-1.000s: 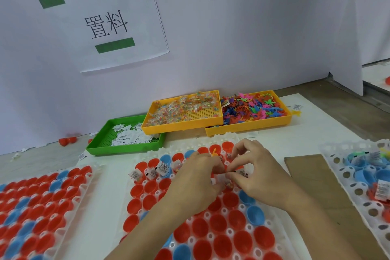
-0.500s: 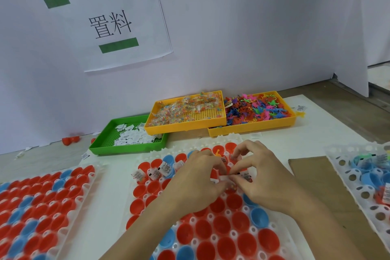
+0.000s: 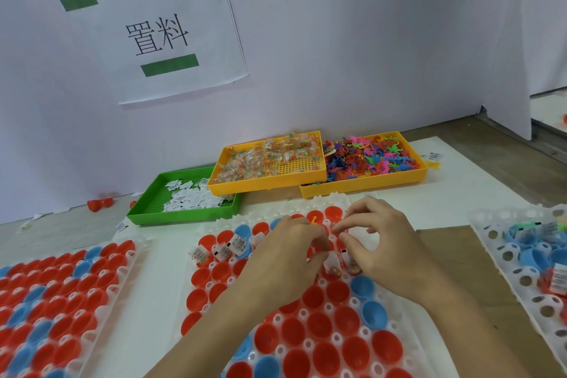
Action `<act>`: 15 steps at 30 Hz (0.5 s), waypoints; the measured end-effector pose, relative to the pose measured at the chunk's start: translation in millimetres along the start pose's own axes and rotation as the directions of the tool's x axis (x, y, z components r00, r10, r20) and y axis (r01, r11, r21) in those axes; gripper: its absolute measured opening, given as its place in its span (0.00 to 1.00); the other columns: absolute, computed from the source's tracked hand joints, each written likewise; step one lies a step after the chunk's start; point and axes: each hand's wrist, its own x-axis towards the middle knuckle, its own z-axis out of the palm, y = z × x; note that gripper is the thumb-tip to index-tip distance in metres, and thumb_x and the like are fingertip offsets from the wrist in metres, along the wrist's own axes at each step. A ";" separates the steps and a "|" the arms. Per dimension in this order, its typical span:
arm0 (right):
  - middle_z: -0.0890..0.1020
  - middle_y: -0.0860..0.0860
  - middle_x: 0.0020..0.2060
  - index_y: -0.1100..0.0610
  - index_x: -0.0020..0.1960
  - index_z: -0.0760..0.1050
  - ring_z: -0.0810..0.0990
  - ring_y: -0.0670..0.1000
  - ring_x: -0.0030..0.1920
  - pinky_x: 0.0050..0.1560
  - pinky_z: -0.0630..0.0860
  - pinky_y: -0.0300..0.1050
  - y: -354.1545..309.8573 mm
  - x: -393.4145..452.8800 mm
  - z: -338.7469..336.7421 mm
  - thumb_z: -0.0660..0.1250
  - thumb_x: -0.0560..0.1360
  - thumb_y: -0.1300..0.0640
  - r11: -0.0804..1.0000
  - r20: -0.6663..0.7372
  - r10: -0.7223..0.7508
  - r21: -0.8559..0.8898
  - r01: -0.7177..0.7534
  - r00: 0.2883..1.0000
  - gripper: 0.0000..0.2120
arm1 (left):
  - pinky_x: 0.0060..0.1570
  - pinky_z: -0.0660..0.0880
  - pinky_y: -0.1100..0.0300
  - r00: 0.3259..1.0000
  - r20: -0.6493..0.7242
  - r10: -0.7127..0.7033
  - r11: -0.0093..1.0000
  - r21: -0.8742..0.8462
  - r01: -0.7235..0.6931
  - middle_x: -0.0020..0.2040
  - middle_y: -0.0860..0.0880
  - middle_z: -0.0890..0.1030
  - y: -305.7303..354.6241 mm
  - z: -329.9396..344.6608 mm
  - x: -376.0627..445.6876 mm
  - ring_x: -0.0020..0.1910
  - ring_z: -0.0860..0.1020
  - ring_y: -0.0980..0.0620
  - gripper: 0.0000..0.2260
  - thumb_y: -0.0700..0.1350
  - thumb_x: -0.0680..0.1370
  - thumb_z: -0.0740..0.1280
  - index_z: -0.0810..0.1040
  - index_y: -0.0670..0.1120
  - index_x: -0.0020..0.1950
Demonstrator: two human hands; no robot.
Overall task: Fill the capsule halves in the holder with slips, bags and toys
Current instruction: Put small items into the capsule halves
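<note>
The white holder (image 3: 336, 200) lies in front of me, set with red and blue capsule halves (image 3: 319, 325). Several halves in its back row hold slips and bags (image 3: 237, 245). My left hand (image 3: 285, 261) hovers over the back rows with its fingers curled under, around small bags that are mostly hidden. My right hand (image 3: 386, 250) is beside it, thumb and forefinger pinched together over a bag (image 3: 349, 261) standing in a half. Another bag (image 3: 332, 265) stands between the hands. An orange toy (image 3: 314, 219) pokes up behind them.
At the back stand a green tray (image 3: 184, 214) of slips, a yellow tray (image 3: 267, 186) of bags and a yellow tray (image 3: 368, 187) of toys. Another holder (image 3: 135, 250) lies left, a third (image 3: 487, 225) right, with cardboard (image 3: 454, 258) between.
Both hands stay together over the same back rows, and the right fingers have lifted slightly. The view has shifted a little.
</note>
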 end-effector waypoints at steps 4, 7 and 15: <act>0.75 0.38 0.47 0.44 0.47 0.83 0.73 0.40 0.55 0.48 0.69 0.27 0.4 -0.1 1.5 0.72 0.74 0.56 1.000 0.000 0.009 0.007 -0.009 1.000 0.07 | 0.51 0.72 0.60 1.000 -0.001 0.024 1.000 -0.007 -0.024 0.50 0.57 0.77 2.8 -1.0 0.7 0.51 0.70 0.58 0.05 0.48 0.81 0.65 0.79 0.54 0.55; 0.75 0.37 0.47 0.43 0.47 0.83 0.73 0.39 0.55 0.48 0.69 0.30 1.7 0.4 2.0 0.72 0.75 0.56 1.000 -0.011 0.020 0.007 -0.020 1.000 0.08 | 0.50 0.74 0.61 0.998 0.007 0.062 0.998 -0.012 -0.062 0.50 0.57 0.77 6.0 -0.8 1.1 0.49 0.71 0.59 0.05 0.47 0.81 0.65 0.80 0.53 0.55; 0.75 0.38 0.47 0.44 0.47 0.83 0.73 0.40 0.55 0.48 0.68 0.30 6.2 1.3 3.0 0.71 0.76 0.56 1.000 -0.011 0.025 0.015 -0.025 1.000 0.07 | 0.52 0.75 0.53 0.984 0.028 0.175 0.982 0.071 -0.177 0.52 0.54 0.80 11.2 -3.2 -0.6 0.53 0.74 0.54 0.08 0.48 0.81 0.63 0.80 0.51 0.56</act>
